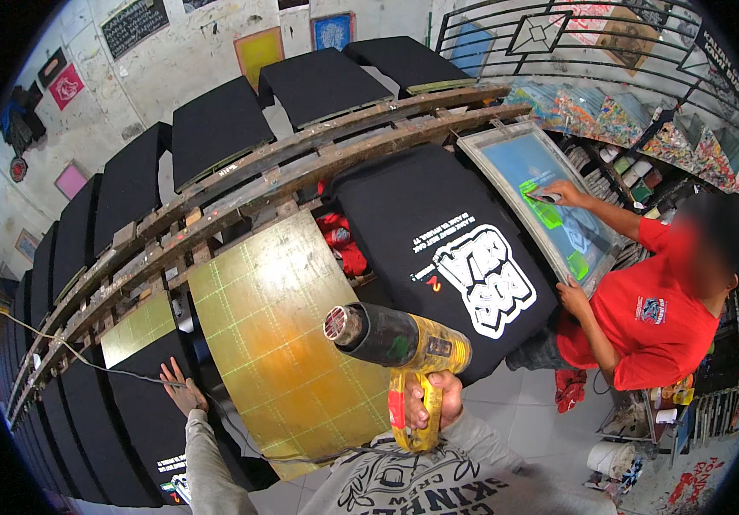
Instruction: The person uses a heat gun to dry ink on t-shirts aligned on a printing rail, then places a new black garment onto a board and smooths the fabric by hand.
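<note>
your right hand [428, 403] is wrapped tight around the yellow handle of the yellow and black plastic heat gun [398, 343], with the fingers curled all the way round. you hold the heat gun up in front of your chest. its round metal nose points to the left and a bit up, over the big bare golden board with green grid lines [283, 335]. your right arm in a grey sleeve comes up from the bottom edge, bent at the elbow.

your left hand [182, 389] is open and flat, fingers spread, and holds nothing. it rests on the black cloth on the board at your left [142, 412], just beside the golden board. your left arm reaches straight up from the bottom.

you can see two bare golden boards: the big one and a smaller golden board [138, 326] further left. one black shirt with a big white print [446, 249] lies on the board to the right of the big golden one.

one other person in a red shirt [644, 318] stands on the right. one of that person's hands [562, 193] presses on the blue screen in a grey frame [541, 197], and the other hand [573, 296] touches the frame's lower edge. many more black covered boards [215, 124] run in a row behind the wooden rails [301, 163].
</note>
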`<state>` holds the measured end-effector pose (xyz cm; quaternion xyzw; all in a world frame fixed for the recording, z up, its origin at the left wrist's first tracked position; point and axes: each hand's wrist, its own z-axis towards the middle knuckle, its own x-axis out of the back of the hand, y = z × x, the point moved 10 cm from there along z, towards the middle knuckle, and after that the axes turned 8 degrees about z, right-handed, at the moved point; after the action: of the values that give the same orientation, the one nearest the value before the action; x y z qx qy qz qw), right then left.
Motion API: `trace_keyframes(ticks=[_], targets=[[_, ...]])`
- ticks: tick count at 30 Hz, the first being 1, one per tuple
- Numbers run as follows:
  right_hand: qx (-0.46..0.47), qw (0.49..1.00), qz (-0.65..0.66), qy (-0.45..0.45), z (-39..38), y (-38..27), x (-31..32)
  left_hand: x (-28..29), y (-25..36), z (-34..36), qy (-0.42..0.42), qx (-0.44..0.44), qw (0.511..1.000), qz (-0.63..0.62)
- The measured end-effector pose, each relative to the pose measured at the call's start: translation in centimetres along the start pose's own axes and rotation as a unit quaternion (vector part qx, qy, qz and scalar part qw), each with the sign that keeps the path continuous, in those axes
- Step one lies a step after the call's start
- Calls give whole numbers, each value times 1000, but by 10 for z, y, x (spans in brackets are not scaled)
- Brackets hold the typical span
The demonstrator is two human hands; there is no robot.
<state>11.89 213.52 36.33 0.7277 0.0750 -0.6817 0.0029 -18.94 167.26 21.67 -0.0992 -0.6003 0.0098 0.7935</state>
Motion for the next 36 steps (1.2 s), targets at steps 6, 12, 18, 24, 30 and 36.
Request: trace_keyframes(ticks=[6,12,18,24,30,36], targets=[[-22,1000,-1,8,4,2,3,3,3,-2,-8,-9,1000,-27],[-24,1000,0,8,0,3,11,1,8,2,-39,-7,999,-14],[-5,1000,10,19,1,-1,0,-9,-5,0,7,9,999,-36],[8,1000,11,-9,0,-3,-3,-16,-11,0,5,35,999,6],[6,1000,2,-1,-1,-3,-3,-12,-2,2,-21,7,999,35],[-3,1000,-10,8,0,-1,3,-9,-5,0,-3,8,1000,30]])
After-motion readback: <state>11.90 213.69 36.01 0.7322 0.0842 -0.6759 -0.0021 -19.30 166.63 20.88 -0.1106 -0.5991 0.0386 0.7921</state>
